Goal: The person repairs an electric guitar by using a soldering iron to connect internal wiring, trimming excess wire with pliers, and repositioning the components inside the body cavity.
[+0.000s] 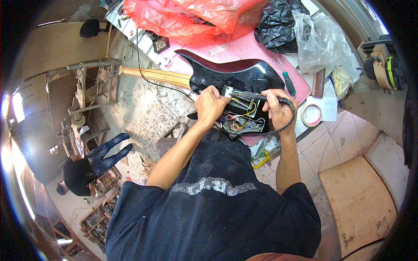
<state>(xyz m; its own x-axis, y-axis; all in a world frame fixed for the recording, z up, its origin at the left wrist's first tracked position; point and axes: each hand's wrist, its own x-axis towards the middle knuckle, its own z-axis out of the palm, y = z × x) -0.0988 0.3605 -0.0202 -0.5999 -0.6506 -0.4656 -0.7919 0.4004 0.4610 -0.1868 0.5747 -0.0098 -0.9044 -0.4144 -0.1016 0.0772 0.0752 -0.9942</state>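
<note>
Nearest the camera, two bare forearms rise from a black shirt toward the bench. The left hand [210, 105] lies curled, knuckles up, on the lower edge of one electric guitar body [237, 76], its fingertips pressed at the rim of the open control cavity [242, 118]; whether anything is pinched beneath them cannot be told. The right hand [278, 108], at three o'clock from the left, is closed in a pen-like grip around one soldering iron [254, 95], whose dark barrel points toward nine o'clock over the cavity, its black cord looping down under the wrist. Inside the cavity sits a tangle of yellow, red and blue wires.

The guitar is dark red and glossy black, lying flat on a pink mat [244, 48], with its single pale wooden neck [154, 76] running out toward nine o'clock past the bench edge.

At two o'clock from the right hand lies one green-handled screwdriver [288, 82]; at three o'clock, one roll of tape [311, 114] on white paper.

Farther off, along the top, three plastic bags are heaped: one red [191, 17] at eleven o'clock, one black [276, 24] at twelve, one clear [322, 41] at one o'clock.
</note>
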